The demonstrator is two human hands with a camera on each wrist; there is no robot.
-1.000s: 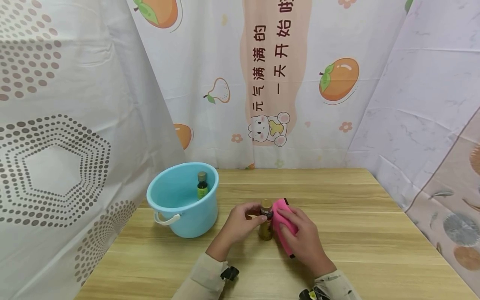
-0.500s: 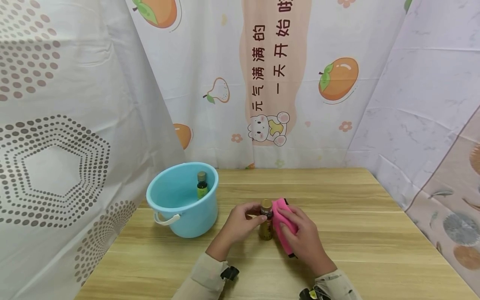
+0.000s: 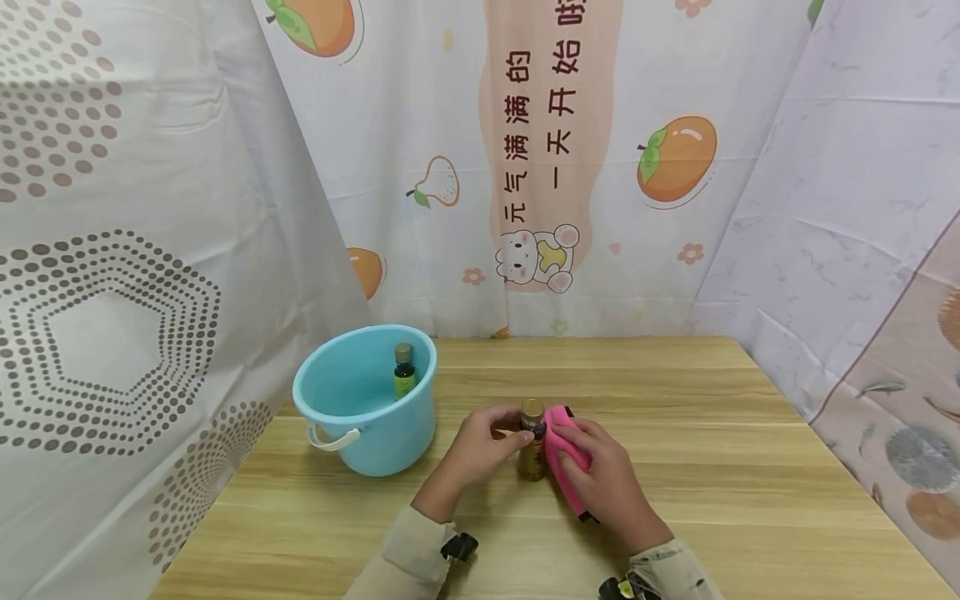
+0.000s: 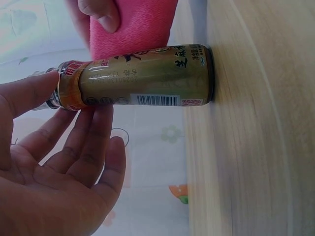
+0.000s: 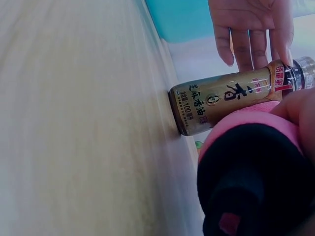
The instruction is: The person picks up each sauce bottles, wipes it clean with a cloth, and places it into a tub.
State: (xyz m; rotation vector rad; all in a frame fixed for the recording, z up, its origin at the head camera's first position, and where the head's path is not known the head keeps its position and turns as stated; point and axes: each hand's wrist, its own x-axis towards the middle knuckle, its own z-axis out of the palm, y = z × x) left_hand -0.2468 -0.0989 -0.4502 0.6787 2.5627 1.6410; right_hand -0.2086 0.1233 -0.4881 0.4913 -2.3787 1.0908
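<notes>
A small sesame oil bottle (image 3: 532, 460) with a gold cap stands upright on the wooden table. My left hand (image 3: 480, 442) holds it near the neck, thumb on one side and fingertips on the other; the left wrist view shows the barcode on its gold label (image 4: 147, 78). In my right hand (image 3: 609, 483) is a folded pink cloth (image 3: 564, 458) with black edging, gripped against the bottle's right side. Seen from the right wrist, the cloth (image 5: 253, 114) overlaps part of the bottle (image 5: 216, 103), and its black end faces the camera.
To the left stands a light blue bucket (image 3: 390, 442) with a white handle (image 3: 335, 440). Inside it is another small bottle (image 3: 404, 375) with a yellow-green label. Printed curtains (image 3: 450, 100) hang behind the wooden table (image 3: 712, 467) and along both sides.
My right hand and the pink cloth have slid slightly down along the bottle, toward me. The left hand and the bottle have kept their place.
</notes>
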